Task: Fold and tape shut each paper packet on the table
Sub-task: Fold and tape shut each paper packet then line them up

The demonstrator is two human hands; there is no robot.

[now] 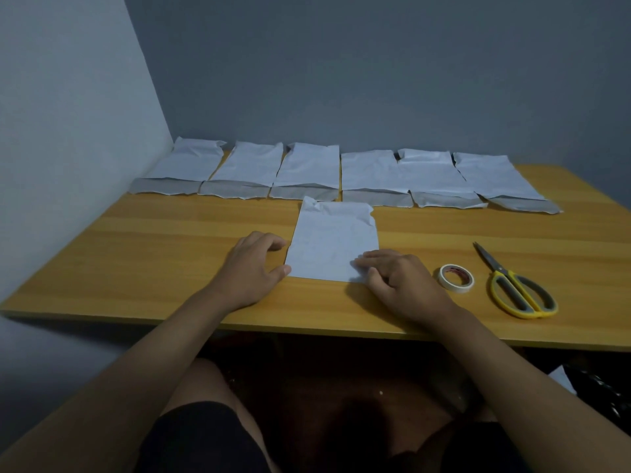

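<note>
Two hands work on one white paper packet at a wooden table.

The paper packet (333,242) lies flat on the table (136,240), near the front edge, in the middle. The left hand (252,268) rests on the table just beside the packet's left edge, fingers loosely bent, thumb tip touching the paper and holding nothing. The right hand (397,285) sits on the packet's near right corner, and its fingers pinch the paper there. A row of six more packets (341,172) lies side by side along the far edge by the wall. A roll of tape (456,278) lies flat just right of the right hand. Yellow scissors (515,285) lie near the tape, further right, blades together.
</note>
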